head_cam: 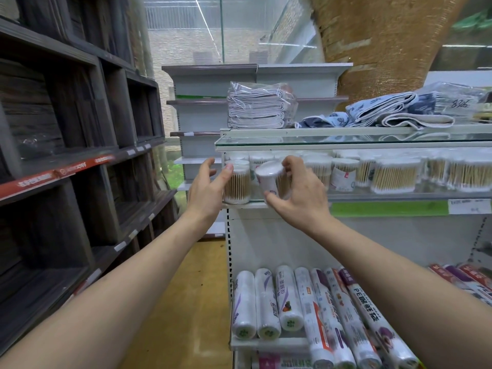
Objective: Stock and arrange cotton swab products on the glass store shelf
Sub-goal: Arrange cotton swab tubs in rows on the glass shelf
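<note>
right hand point(300, 193) grips a tilted swab jar point(269, 178), thumb beneath and fingers curled over its top, at the near left end of the glass shelf point(399, 194). left hand point(206, 187) is spread, thumb tip touching an upright swab jar point(237, 186) just left. more jars point(394, 174) line the shelf to the right.

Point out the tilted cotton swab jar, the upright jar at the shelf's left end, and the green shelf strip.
tilted cotton swab jar point(269, 173): head view, white lid.
upright jar point(237, 186): head view, clear side wall.
green shelf strip point(388, 209): head view, middle of strip.
</note>
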A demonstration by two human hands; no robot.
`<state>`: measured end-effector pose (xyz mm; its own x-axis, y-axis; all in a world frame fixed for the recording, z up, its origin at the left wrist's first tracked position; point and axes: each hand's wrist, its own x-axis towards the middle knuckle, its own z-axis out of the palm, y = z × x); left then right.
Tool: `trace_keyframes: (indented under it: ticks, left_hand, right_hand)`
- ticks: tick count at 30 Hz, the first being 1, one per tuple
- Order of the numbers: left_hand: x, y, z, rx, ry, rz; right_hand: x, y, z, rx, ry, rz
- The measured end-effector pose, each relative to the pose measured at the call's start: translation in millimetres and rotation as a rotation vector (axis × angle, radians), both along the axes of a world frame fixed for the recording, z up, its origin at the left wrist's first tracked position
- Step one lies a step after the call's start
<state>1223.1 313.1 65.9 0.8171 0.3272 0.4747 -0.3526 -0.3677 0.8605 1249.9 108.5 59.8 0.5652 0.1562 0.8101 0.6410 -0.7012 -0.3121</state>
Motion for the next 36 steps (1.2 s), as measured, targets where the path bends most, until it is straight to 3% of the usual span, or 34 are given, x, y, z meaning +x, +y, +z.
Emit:
trace_keyframes:
  ticks: [14, 36]
  left_hand:
    - [3, 2, 0, -0.015, 0.011, -0.048]
    - [6, 5, 8, -0.015, 0.04, -0.078]
  right_hand:
    - [13, 2, 17, -0.244, -0.048, -0.119]
    - [29, 7, 41, -0.441, 0.108, -0.262]
